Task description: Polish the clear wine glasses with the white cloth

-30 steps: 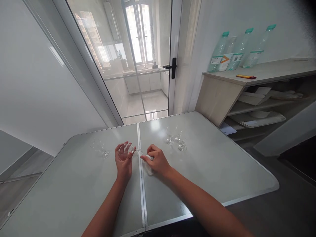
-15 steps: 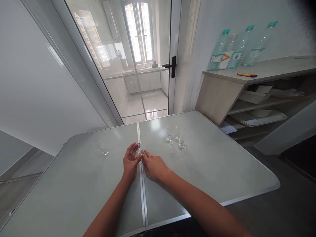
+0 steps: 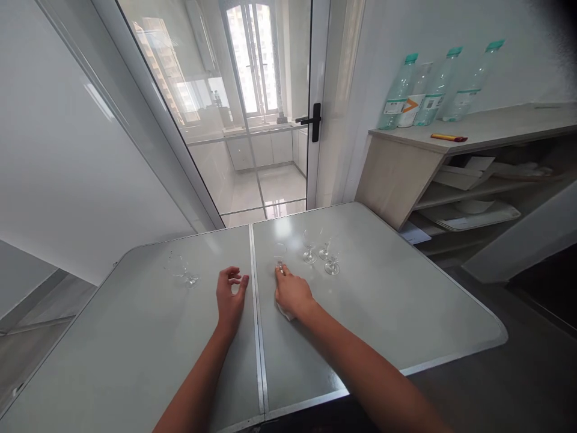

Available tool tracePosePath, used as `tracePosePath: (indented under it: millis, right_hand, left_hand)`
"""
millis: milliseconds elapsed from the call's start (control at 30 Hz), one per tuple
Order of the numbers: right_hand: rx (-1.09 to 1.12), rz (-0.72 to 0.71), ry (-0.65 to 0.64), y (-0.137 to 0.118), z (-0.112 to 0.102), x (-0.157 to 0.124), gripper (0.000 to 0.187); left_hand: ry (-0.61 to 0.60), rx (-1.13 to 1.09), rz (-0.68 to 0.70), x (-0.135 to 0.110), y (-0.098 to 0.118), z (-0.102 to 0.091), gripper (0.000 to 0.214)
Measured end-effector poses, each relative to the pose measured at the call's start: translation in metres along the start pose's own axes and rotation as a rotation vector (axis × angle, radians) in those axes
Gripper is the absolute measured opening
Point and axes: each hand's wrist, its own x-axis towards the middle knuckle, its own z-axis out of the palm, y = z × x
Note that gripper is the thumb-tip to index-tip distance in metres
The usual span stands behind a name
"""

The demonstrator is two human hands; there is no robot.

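Observation:
My right hand (image 3: 292, 292) grips the stem of a small clear stemmed glass (image 3: 280, 252), which stands upright on the grey folding table (image 3: 406, 313). A white cloth (image 3: 285, 311) is tucked under the same hand. My left hand (image 3: 229, 294) hovers just left of the table's centre seam, fingers loosely curled and empty. Three more small stemmed glasses (image 3: 322, 252) stand in a cluster just right of the held one. Another clear glass (image 3: 183, 270) lies on its side at the left of the table.
A glass door with a black handle (image 3: 316, 121) stands behind the table. At the right is a wooden shelf unit (image 3: 406, 174) with plastic bottles (image 3: 426, 90) and an orange pen (image 3: 448, 138) on top.
The glass passed from my left hand to my right, which carried it rightward and set it upright beside the cluster. My left hand let go and drew back.

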Motion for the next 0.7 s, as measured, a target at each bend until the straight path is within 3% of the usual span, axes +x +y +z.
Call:
tracePosePath:
  millis: [200, 267, 367, 467, 700]
  right_hand:
    - [0.017, 0.068, 0.031, 0.025, -0.006, 0.016, 0.063]
    - [0.031, 0.07, 0.053, 0.029, -0.007, 0.019, 0.062]
    - [0.044, 0.088, 0.066, 0.032, -0.008, 0.022, 0.061]
    - [0.053, 0.094, 0.08, 0.035, -0.007, 0.025, 0.06]
    - [0.066, 0.107, 0.09, 0.04, -0.009, 0.027, 0.06]
  left_hand:
    - [0.466, 0.369, 0.352, 0.02, 0.004, -0.044, 0.021]
    - [0.609, 0.456, 0.375, 0.028, 0.001, -0.061, 0.033]
    - [0.731, 0.535, 0.351, 0.039, -0.008, -0.086, 0.074]
    - [0.796, 0.585, 0.282, 0.045, -0.017, -0.104, 0.103]
    - [0.711, 0.558, 0.159, 0.048, -0.028, -0.109, 0.121]
